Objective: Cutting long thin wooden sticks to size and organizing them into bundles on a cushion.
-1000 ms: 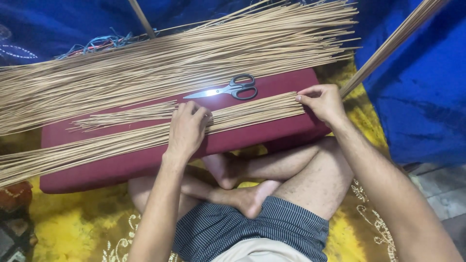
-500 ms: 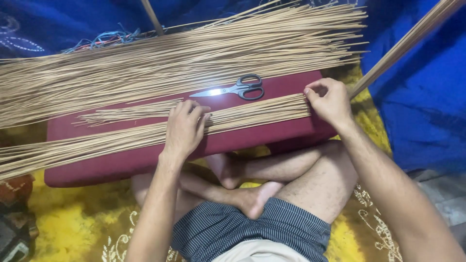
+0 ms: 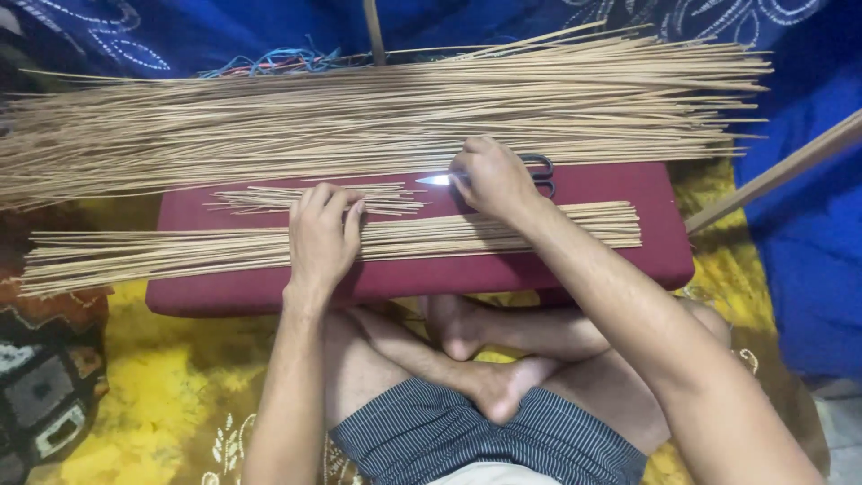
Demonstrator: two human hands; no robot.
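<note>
Scissors (image 3: 539,171) are lying on the dark red bench (image 3: 628,260), their long axis running left to right: the shiny blade tip is pointing toward the person's left and the dark handle loops are sitting toward the right. The right hand (image 3: 489,180) is resting over the middle of them, fingers curled down onto the scissors (whether it is truly gripping them or only covering them, I cannot tell). The left hand (image 3: 323,238) is lying flat, fingers spread a little and pressing down on a bundle of thin sticks (image 3: 449,235) that is stretching across the near part of the bench, also left to right, with its left end sticking out past the bench edge. Just beyond the left hand's fingertips, a smaller bunch of short sticks (image 3: 314,198) is lying parallel to the bundle. Behind the bench, a big pile of long sticks (image 3: 359,117) is spreading across the whole width, again running left to right. The person is sitting cross-legged on a yellow mat (image 3: 153,386), with blue cloth (image 3: 808,224) hanging at the right.
</note>
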